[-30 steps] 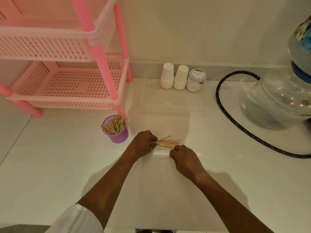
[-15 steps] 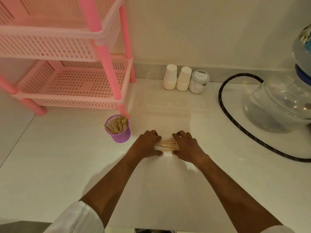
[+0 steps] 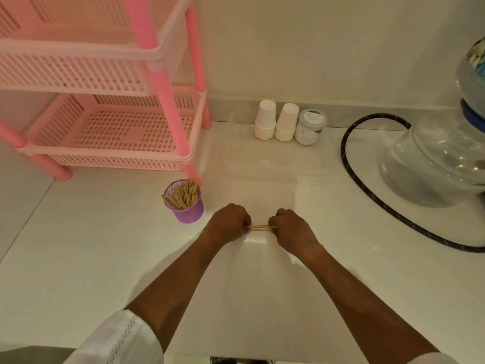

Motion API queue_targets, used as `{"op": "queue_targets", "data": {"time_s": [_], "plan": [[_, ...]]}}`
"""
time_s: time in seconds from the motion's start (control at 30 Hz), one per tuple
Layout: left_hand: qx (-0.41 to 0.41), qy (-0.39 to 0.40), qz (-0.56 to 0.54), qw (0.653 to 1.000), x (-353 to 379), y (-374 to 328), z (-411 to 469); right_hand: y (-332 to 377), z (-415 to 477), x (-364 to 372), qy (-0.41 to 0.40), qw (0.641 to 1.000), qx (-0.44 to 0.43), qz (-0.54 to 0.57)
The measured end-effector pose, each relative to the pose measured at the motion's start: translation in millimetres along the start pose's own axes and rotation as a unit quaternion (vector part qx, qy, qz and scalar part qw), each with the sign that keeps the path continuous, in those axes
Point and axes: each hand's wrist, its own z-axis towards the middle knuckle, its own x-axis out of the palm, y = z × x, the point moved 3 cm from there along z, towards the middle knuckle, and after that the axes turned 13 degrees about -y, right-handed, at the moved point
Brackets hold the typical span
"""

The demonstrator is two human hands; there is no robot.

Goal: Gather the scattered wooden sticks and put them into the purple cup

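The left hand point(image 3: 228, 224) and right hand point(image 3: 291, 227) are each curling closed around one end of a small bundle of wooden sticks point(image 3: 262, 227), which is lying just above the tabletop point(image 3: 91, 258) with its long axis running straight from one hand to the other. The purple cup point(image 3: 186, 208), already holding many sticks, is standing just left of the left hand and slightly beyond it, so that hand is sitting nearer for the carry.
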Motion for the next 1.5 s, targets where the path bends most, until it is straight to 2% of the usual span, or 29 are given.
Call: {"op": "queue_targets", "data": {"time_s": [0.23, 0.53, 0.8, 1.07, 1.2, 1.37, 1.5], "plan": [[0.002, -0.004, 0.013, 1.000, 0, 1, 1, -1, -6, 3, -0.029, 0.998, -0.015, -0.057], [0.002, 0.017, 0.014, 1.000, 3, 4, 3, 1, -10, 4, -0.038, 0.998, 0.025, 0.043], [0.006, 0.016, 0.013, 1.000, -5, 15, 4, 1, -7, 14, -0.034, 0.997, 0.068, 0.028], [-0.004, 0.011, 0.020, 1.000, -18, 31, 1, -8, -7, 8, -0.058, 0.991, 0.098, 0.075], [-0.015, 0.009, 0.020, 1.000, -20, 36, 0, -8, -6, 6, -0.042, 0.992, 0.072, 0.097], [-0.022, 0.026, 0.015, 0.999, -19, 32, 3, 1, -6, 6, -0.041, 0.996, 0.022, 0.073], [-0.030, 0.036, 0.008, 0.999, -17, 26, 6, 8, -6, 7, -0.046, 0.998, 0.018, 0.027]]}}
